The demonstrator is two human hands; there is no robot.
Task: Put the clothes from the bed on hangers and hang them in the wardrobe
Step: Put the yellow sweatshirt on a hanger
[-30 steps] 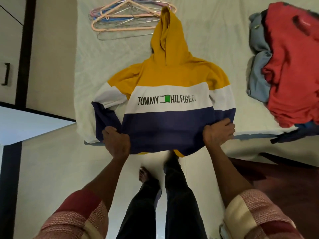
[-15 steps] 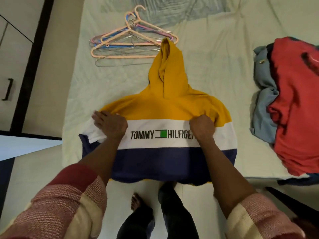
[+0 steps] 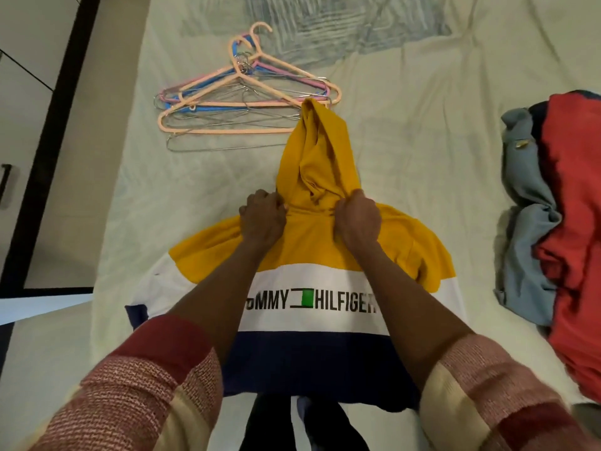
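Hoodie (image 3: pixel 312 242) lies flat at the bed's (image 3: pixel 422 131) near edge, left hand (image 3: pixel 262 216) and right hand (image 3: pixel 357 219) each pinching its collar beside the hood, hangers (image 3: pixel 240 102) just beyond.

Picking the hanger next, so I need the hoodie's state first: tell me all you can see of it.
The hoodie lies flat on the bed, front up, in soft knit bands of mustard yellow, white and navy, with black lettering and a green square across the white band. Its hood points away, its tip overlapping the hanger pile. The hem hangs over the bed's near edge. The left hand and right hand pinch the neckline either side of the hood.
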